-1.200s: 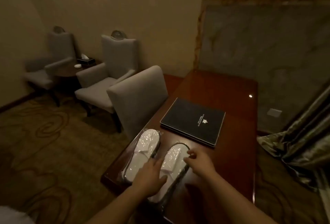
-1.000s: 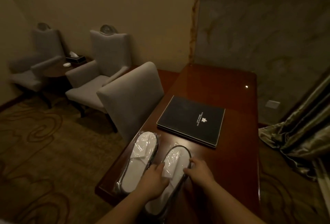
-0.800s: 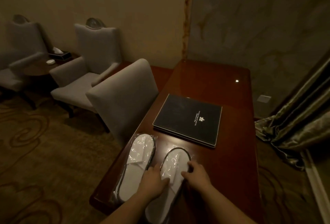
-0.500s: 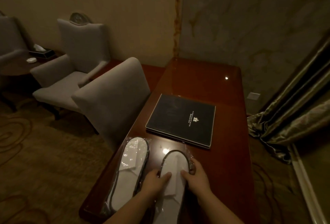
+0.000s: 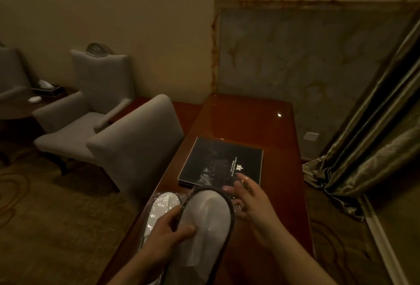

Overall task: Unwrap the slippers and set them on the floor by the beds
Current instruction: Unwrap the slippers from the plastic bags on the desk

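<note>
Slippers [image 5: 204,214] in the nearer pack lay flat on the desk [image 5: 250,125] half a second ago. Now the left hand [image 5: 170,228] grips them mid-length, tipped up. The right hand [image 5: 252,203] has moved to the toe, fingers loosely spread in the clear wrapper [image 5: 209,178] — whether they pinch it, I cannot tell in this dimness. Unwrapping has probably begun — the second pack [image 5: 162,203] lies alongside, still wrapped.

head cam, fwd & down along desk [image 5: 250,125], close over left hand [image 5: 167,236] & right hand [image 5: 254,207]
</note>
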